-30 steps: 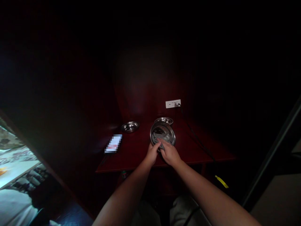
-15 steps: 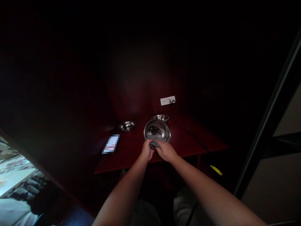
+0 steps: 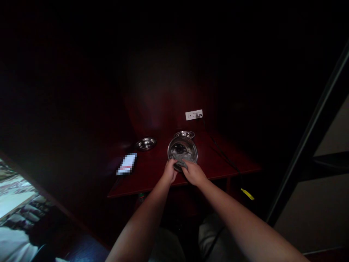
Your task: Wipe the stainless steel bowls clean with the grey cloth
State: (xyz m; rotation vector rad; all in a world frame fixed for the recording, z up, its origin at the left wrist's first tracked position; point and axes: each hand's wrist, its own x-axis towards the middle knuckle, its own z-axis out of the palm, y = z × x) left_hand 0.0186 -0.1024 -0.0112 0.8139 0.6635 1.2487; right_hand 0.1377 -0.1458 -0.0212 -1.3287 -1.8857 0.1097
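A shiny steel bowl (image 3: 182, 146) is tilted toward me above the dark red table (image 3: 152, 174). My left hand (image 3: 169, 172) grips its near left rim with curled fingers. My right hand (image 3: 193, 172) is closed on a grey cloth (image 3: 180, 162) pressed against the bowl's lower inside edge. The two hands sit close together at the bowl's near side.
Two more steel bowls, one (image 3: 145, 143) to the left and one (image 3: 184, 134) behind, rest on the table. A phone (image 3: 126, 164) lies at the left. A white wall socket (image 3: 193, 115) with a black cable (image 3: 223, 154) is at the back. A yellow tag (image 3: 247, 194) hangs at the table's right edge.
The bowl has tilted a little and the cloth has shifted along its lower inner edge under my right hand. Both hands stay on the bowl.
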